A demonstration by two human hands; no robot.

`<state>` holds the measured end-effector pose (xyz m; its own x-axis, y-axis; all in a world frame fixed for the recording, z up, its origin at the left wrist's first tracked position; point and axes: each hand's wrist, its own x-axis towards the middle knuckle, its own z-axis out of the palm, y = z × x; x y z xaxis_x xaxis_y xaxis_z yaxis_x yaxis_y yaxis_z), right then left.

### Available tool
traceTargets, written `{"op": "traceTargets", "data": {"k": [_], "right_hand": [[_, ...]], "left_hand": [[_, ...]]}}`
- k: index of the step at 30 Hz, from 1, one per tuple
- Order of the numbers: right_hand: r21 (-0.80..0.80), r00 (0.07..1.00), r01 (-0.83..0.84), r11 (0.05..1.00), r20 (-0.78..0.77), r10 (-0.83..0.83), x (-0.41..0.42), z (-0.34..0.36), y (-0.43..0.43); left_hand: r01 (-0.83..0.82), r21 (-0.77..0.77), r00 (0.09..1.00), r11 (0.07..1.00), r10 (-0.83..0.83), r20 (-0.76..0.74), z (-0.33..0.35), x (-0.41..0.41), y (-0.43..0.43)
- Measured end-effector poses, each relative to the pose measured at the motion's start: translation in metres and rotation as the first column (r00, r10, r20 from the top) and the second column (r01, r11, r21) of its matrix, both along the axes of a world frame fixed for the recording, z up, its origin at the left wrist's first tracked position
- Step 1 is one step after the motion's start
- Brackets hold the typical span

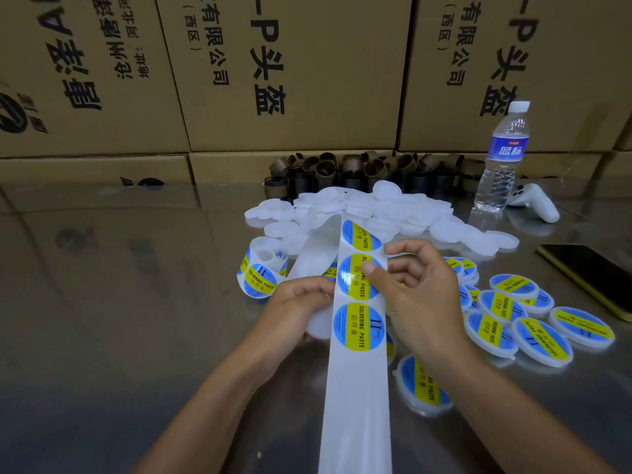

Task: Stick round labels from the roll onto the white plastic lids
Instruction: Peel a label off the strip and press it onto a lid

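Note:
A white backing strip (359, 405) with blue-and-yellow round labels runs from the frame's bottom up between my hands. My left hand (294, 309) grips the strip's left edge together with a plain white lid (318, 326) held under it. My right hand (410, 295) pinches the middle label (352, 278), thumb on its face. The label roll (261, 271) lies to the left on the metal table (119, 268). A pile of plain white lids (383, 213) sits behind the hands. Several labelled lids (513, 313) lie at the right.
Cardboard boxes (290, 80) wall off the back. Dark roll cores (369, 172) are heaped before them. A water bottle (502, 159), a white controller (533, 201) and a phone (591, 275) stand at the right.

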<state>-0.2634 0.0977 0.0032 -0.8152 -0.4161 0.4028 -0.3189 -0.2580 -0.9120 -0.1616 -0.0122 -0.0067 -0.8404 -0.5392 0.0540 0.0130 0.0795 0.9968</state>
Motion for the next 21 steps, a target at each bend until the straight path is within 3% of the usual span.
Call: {"op": "traceTargets", "data": {"k": [7,12,15,18,21], "right_hand": [[-0.002,0.995,0.074,0.997,-0.07,-0.074,-0.004,-0.006,-0.004],[0.0,0.989,0.108,0.994,-0.104,-0.107,-0.004,-0.005,-0.003],[0.014,0.983,0.128,0.992,-0.138,-0.125,-0.001,-0.004,-0.001],[0.033,0.937,0.202,0.979,-0.297,-0.183,0.004,-0.002,0.001],[0.066,0.824,0.269,0.961,-0.533,-0.194,0.006,-0.001,0.003]], "left_hand": [[0.06,-0.025,0.99,0.998,-0.062,-0.126,-0.002,-0.002,-0.001],[0.126,-0.007,0.986,0.992,-0.126,-0.108,-0.005,0.001,-0.003],[0.084,-0.055,0.992,0.995,-0.089,-0.09,-0.002,0.001,0.0],[0.057,-0.035,0.994,0.998,-0.06,-0.086,-0.001,0.001,0.0],[0.007,0.048,0.992,0.999,-0.001,-0.123,0.001,0.002,-0.002]]}}
